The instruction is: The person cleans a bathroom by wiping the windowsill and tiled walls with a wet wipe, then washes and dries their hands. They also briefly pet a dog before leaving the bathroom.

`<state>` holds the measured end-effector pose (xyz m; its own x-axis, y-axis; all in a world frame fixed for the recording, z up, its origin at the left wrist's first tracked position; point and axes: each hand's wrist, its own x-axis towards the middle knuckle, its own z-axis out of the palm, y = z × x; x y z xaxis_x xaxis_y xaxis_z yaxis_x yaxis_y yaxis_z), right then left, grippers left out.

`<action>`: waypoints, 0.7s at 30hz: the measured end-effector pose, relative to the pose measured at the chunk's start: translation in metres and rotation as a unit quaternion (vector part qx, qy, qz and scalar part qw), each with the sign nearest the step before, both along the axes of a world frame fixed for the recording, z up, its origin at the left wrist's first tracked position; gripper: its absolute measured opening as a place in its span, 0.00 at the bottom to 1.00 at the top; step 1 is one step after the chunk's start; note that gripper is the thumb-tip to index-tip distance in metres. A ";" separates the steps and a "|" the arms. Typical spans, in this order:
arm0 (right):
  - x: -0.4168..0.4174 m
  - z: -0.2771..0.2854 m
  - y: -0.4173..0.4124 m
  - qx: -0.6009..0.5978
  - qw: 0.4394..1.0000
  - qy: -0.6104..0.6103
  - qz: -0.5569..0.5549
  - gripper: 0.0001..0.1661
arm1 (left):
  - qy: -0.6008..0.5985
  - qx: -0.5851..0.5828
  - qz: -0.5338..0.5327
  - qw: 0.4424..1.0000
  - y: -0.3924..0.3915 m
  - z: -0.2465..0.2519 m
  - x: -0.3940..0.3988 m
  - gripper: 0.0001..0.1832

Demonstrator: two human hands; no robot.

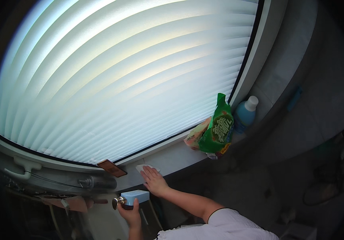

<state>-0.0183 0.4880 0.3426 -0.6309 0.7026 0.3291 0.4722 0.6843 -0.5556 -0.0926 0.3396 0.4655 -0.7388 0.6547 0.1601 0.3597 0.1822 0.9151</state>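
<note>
My left hand (130, 214) is closed around a light blue pump bottle (136, 197) with a metallic pump head, tilted on its side at the lower middle of the view. Just above and to the right of it, my right hand (155, 180) lies with its fingers flat on a white cloth or tissue (143, 168) on the tiled window sill (170, 165). Part of the cloth is hidden under the fingers. A phone (112, 168) leans by the window frame, left of the cloth.
A green plastic packet (218, 132), a paler packet (196, 135) and a blue bottle with a white cap (245, 114) stand on the sill at the right. At the left are a grey cylindrical bottle (100, 182) and a window handle (26, 168). Slatted blinds (124, 81) cover the window.
</note>
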 end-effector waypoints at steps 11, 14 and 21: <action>0.034 0.009 0.025 0.018 0.995 -0.081 -0.064 0.39 | 0.011 -0.026 0.078 0.997 -0.018 -0.009 -0.009 0.32; 0.021 0.005 -0.005 0.016 0.998 -0.002 0.063 0.34 | -0.032 0.034 0.036 0.998 -0.007 -0.001 -0.014 0.33; 0.103 0.013 0.060 0.009 0.978 -0.006 -0.208 0.29 | -0.050 0.020 0.025 0.998 -0.011 0.026 -0.010 0.31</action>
<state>0.0849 0.5480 0.3552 -0.2966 0.8936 0.3369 0.7183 0.4412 -0.5379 -0.1031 0.3287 0.4912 -0.7842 0.6108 0.1091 0.2575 0.1605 0.9528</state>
